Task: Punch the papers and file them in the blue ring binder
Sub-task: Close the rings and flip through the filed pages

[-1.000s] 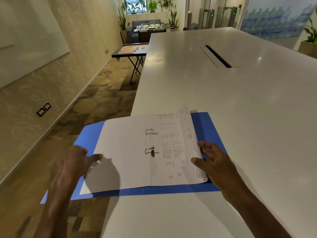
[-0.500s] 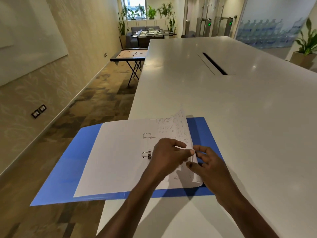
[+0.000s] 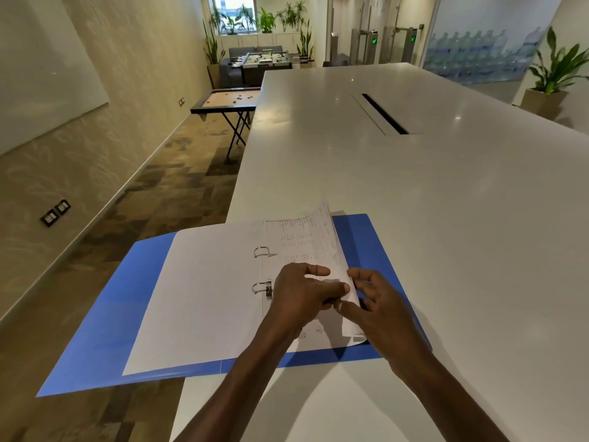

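Papers (image 3: pixel 306 247) sit on the right half of the open blue ring binder (image 3: pixel 105 339), threaded on the rings (image 3: pixel 262 287), long axis running away from the person. Binder overhangs the surface (image 3: pixel 414 193) at its left edge. Left hand (image 3: pixel 302 296) lies flat on the printed sheet, fingers loosely together. Right hand (image 3: pixel 379 314) fingers spread, pinching the lifted right edge. Free edge is nearest the right hand; likely next: flatten or turn it leftward over the rings
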